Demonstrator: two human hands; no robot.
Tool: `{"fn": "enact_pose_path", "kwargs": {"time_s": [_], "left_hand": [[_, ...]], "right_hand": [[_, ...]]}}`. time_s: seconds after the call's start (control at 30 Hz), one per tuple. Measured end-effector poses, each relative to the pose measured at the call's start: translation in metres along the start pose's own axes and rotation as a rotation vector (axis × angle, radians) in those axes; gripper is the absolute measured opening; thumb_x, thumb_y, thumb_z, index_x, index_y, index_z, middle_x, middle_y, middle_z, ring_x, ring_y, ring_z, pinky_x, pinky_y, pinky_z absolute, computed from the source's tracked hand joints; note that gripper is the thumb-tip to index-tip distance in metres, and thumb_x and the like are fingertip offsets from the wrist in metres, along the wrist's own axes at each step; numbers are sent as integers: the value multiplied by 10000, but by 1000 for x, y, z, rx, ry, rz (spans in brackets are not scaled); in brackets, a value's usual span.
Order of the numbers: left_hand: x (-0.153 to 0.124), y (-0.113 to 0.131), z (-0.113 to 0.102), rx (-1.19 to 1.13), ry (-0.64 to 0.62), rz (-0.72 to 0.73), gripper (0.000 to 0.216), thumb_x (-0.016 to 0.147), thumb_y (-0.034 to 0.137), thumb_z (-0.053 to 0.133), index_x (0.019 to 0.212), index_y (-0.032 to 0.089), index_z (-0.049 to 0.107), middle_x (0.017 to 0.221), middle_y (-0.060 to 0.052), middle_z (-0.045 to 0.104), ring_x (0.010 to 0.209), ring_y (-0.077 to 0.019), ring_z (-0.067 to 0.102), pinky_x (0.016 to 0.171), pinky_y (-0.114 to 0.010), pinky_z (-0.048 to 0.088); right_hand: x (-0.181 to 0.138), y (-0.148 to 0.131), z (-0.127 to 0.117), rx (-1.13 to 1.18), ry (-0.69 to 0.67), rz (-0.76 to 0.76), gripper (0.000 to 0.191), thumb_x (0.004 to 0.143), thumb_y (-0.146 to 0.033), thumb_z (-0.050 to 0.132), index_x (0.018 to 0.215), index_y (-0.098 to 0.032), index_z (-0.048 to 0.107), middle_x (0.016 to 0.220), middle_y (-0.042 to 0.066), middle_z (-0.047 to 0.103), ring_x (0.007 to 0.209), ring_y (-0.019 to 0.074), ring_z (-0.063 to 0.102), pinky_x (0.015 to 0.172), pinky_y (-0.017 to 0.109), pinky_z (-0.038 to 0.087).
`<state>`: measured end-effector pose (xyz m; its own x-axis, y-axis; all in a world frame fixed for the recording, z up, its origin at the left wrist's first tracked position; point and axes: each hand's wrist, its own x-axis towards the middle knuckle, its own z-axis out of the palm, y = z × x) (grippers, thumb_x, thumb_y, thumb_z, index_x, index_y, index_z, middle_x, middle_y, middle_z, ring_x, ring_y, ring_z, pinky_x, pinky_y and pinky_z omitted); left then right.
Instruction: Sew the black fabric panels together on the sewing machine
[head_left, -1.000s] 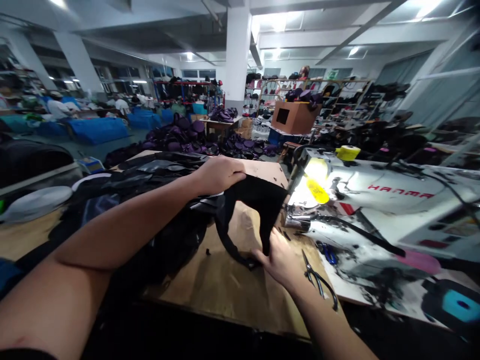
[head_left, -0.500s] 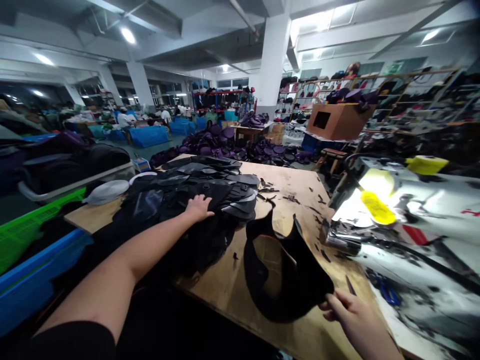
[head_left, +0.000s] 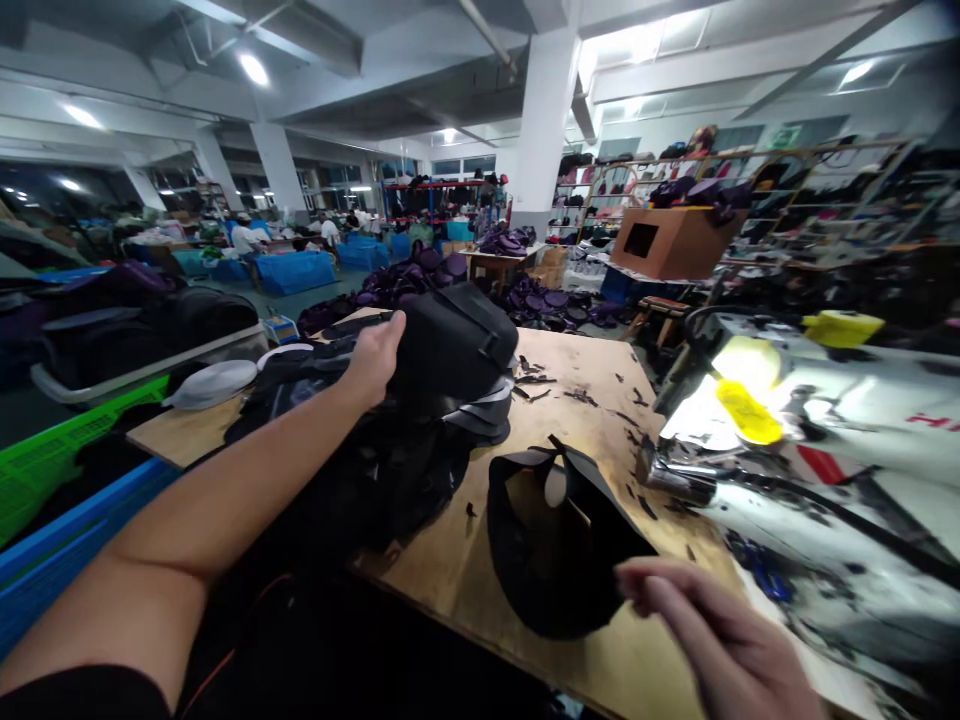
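My left grip (head_left: 373, 362), out at eleven o'clock, is clasped on the left edge of a black panel (head_left: 459, 345), tilted up over a stack of black pieces (head_left: 480, 420) on the desk (head_left: 442, 570). My right grip (head_left: 724, 635) is close in at one o'clock, its fingers curled beside the rim of an open black piece (head_left: 555, 595) that sits on the bare wood near twelve o'clock — whether I am touching or pinching it, I cannot tell. Dark scraps (head_left: 581, 397) lie beyond that piece at twelve to one o'clock. The white sewing machine (head_left: 862, 390) stands at two o'clock, a yellow pad (head_left: 748, 412) on it — and a green crate (head_left: 82, 445) is at ten o'clock.
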<state>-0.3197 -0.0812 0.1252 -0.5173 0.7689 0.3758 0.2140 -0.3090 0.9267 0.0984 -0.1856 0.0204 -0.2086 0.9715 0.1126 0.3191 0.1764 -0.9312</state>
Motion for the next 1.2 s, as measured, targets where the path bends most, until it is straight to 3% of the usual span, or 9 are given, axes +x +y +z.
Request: {"fn": "enact_pose_path", "kwargs": {"time_s": [0.17,0.4,0.57,0.7,0.8,0.9,1.03,1.1,1.2], "left_hand": [[-133,12,32,-358,-198,-517,441,861,595,701,949,163,725,743,-65,731,709,-228,710,687,-355,614],[-259,-35,15,-258,-200,-564,503,785,655,755,754,164,650,570,23,590,494,-110,524,472,-213,452],[-278,-46,0,92,-418,-467,566,852,695,636,928,143,736,745,-56,702,697,-211,653,638,-301,544],[-287,-30,-7,511,-435,27,684,774,670,725,1257,187,690,1147,-150,711,1105,-369,655,965,-502,536],[-308,-10,-2,425,-584,456,999,648,642,842,1510,281,487,1507,-197,502,1384,-436,477,1127,-582,425],[-324,11,10,184,-829,659,959,776,505,784,1598,316,327,1517,-197,503,1368,-409,519,1111,-563,452],[-319,25,28,-89,-976,411,522,893,269,654,1407,265,566,1169,-141,734,1033,-280,719,893,-401,580],[-312,23,35,-137,-948,177,247,923,231,604,1148,228,706,992,-105,762,845,-224,723,758,-334,577],[-304,11,46,-126,-917,-52,174,937,264,583,933,183,737,843,-70,738,729,-184,669,675,-293,532]], "right_hand": [[-9,-22,67,520,-263,101,550,858,-610,703,1269,-247,658,1160,110,711,966,224,684,816,369,603],[-16,-3,53,423,-97,112,389,886,-507,686,704,-183,570,657,-17,550,612,111,483,569,230,398],[-42,10,39,72,98,0,370,902,-452,633,662,-195,517,617,-25,494,601,115,437,557,235,357],[-81,-21,34,207,138,-16,336,913,-451,606,700,-201,532,647,-6,531,604,124,469,547,233,418],[-113,-58,35,289,8,-9,314,933,-464,588,755,-205,595,674,25,593,623,156,556,556,261,497],[-132,-78,31,195,-87,-111,288,957,-451,562,830,-215,668,668,44,614,640,188,613,548,285,535],[-123,-62,7,-19,119,-471,94,959,-281,588,1013,-245,656,869,64,684,807,209,670,691,319,580],[-106,-48,-10,-205,310,-606,280,918,-236,661,1194,-251,616,1120,110,680,1032,257,653,836,385,575],[-78,-39,-31,-457,145,-633,275,950,-252,642,1223,-218,635,1112,120,686,1031,253,644,847,379,554]]}}
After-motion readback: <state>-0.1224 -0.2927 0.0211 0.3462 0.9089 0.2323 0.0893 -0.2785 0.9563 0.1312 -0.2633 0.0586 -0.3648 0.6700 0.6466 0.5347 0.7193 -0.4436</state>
